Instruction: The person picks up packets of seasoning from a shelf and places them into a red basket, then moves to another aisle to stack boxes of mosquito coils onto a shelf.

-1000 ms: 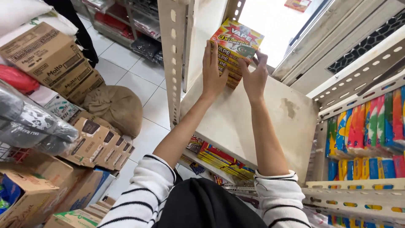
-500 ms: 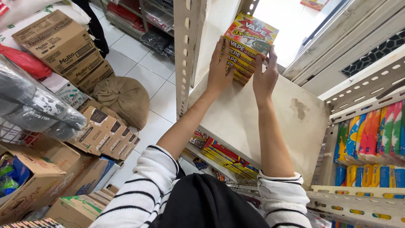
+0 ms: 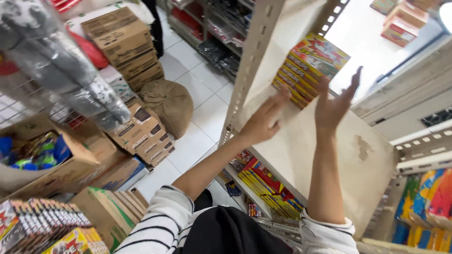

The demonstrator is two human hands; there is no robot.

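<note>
Hands let go: stack of yellow-red boxes [image 3: 308, 68] now sits alone on the cream shelf board [image 3: 329, 160].

Half a sec ago both palms pressed the stack's near end; now left hand [image 3: 263, 123] and right hand [image 3: 332, 107] are off it, fingers spread wide, holding nothing, just short of the stack w/ the right raised higher. Stack lies at the board's far end, by the perforated upright [image 3: 252, 61]. Judged: placed, hands free. Below the board, more yellow-red packs [image 3: 266, 181]; left of it, cardboard cartons [image 3: 122, 40] on the floor.
</note>
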